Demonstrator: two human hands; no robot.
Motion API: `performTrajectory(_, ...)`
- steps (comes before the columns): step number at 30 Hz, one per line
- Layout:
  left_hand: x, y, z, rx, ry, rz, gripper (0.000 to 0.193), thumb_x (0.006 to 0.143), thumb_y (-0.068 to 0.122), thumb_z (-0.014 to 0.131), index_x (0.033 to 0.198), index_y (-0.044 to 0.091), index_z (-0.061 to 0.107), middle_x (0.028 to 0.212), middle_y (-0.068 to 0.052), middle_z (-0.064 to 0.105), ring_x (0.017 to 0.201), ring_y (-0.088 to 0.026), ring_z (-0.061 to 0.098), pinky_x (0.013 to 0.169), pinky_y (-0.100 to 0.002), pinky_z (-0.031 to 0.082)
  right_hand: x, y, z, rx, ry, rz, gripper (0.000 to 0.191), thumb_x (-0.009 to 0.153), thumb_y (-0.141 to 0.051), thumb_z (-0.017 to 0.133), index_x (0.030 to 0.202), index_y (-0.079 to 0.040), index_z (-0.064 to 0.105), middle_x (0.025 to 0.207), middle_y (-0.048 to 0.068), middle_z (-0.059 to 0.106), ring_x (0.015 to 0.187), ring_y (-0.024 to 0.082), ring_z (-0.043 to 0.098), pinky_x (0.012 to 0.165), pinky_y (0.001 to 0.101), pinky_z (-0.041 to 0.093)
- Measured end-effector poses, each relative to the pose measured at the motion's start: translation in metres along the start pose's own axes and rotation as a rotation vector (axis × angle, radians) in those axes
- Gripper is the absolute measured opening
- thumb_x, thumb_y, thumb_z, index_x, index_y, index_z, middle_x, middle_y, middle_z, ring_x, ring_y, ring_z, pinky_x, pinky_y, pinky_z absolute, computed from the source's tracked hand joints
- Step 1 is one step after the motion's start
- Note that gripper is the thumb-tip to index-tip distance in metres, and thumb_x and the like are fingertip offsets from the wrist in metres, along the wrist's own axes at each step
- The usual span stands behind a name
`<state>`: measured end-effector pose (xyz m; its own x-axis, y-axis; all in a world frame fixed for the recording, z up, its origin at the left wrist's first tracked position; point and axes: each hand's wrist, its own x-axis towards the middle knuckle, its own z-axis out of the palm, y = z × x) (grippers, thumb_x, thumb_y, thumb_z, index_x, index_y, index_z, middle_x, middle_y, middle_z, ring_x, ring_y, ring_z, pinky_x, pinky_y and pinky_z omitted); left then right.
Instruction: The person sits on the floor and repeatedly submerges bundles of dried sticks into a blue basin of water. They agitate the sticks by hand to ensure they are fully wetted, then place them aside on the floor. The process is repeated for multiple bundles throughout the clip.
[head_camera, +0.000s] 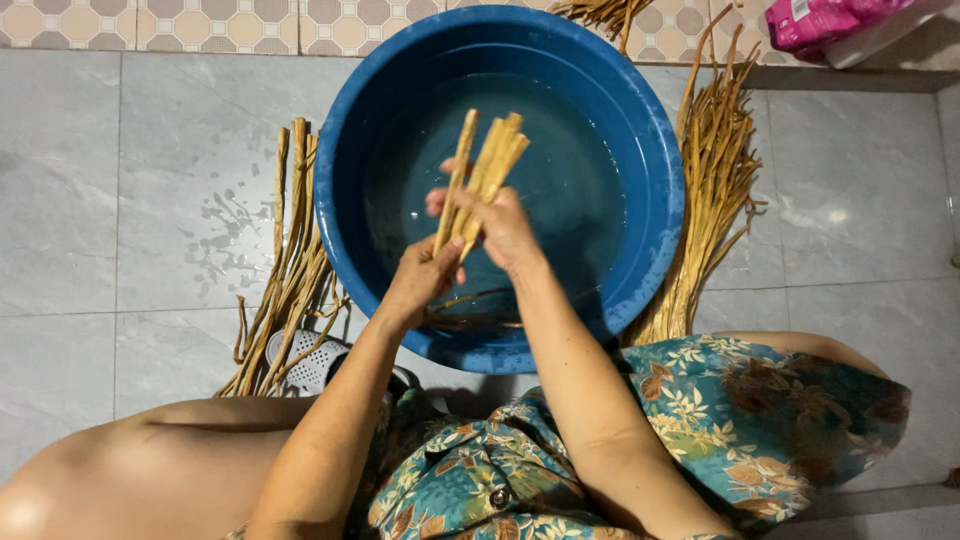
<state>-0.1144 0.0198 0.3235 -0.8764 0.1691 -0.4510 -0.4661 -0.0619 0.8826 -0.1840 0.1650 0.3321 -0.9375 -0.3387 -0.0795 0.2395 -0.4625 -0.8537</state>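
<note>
A large blue basin (655, 190) with water in it stands on the grey tiled floor in front of me. Over its middle, both my hands hold one small bundle of tan dried stalks (490, 160), its cut ends pointing away from me. My left hand (420, 275) grips the bundle's near end from below. My right hand (500, 225) wraps around it a little higher. A few more stalks lie submerged near the basin's front wall.
A pile of wet tan stalks (290, 280) lies on the floor left of the basin, with water splashes beside it. A longer pile of stalks (710, 180) lies to the right. A white perforated slipper (305, 360) sits by my left knee. A pink package (825, 20) is at the top right.
</note>
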Motion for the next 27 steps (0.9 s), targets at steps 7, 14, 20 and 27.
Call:
performTrajectory(7,-0.002,-0.012,0.006,0.11,-0.058,0.016,0.029,0.102,0.034,0.059,0.099,0.01,0.075,0.061,0.005,0.05,0.049,-0.006,0.039,0.044,-0.025,0.029,0.018,0.028,-0.036,0.149,0.316,0.076,0.035,0.099,-0.023,0.071,0.119,0.005,0.065,0.085,0.012,0.067,0.077,0.024,0.069,0.074,0.0379,0.06)
performTrajectory(14,0.0,-0.017,0.013,0.045,0.033,0.047,0.026,0.095,0.033,0.07,0.095,0.007,0.071,0.057,0.003,0.052,0.048,-0.007,0.044,0.043,-0.025,0.032,0.017,0.011,-0.059,0.257,0.35,-0.048,0.037,0.095,-0.036,0.064,0.115,-0.005,0.064,0.09,0.011,0.072,0.08,0.022,0.071,0.074,0.0384,0.061)
performTrajectory(20,0.022,-0.021,-0.02,0.069,0.241,0.108,0.029,0.096,0.03,0.073,0.088,0.003,0.069,0.061,0.002,0.058,0.052,-0.007,0.049,0.046,-0.025,0.035,0.017,0.073,-0.014,-0.564,0.24,-0.031,0.021,0.097,-0.025,0.069,0.1,-0.004,0.072,0.081,0.005,0.071,0.074,0.011,0.067,0.064,0.0289,0.053)
performTrajectory(27,0.002,-0.037,0.015,0.084,0.039,0.178,0.028,0.1,0.034,0.066,0.092,0.008,0.073,0.063,0.006,0.053,0.056,-0.005,0.045,0.051,-0.023,0.038,0.024,0.071,-0.085,-0.227,0.538,-0.045,0.034,0.102,-0.033,0.058,0.087,-0.005,0.073,0.069,0.001,0.062,0.053,0.01,0.05,0.046,0.0285,0.036)
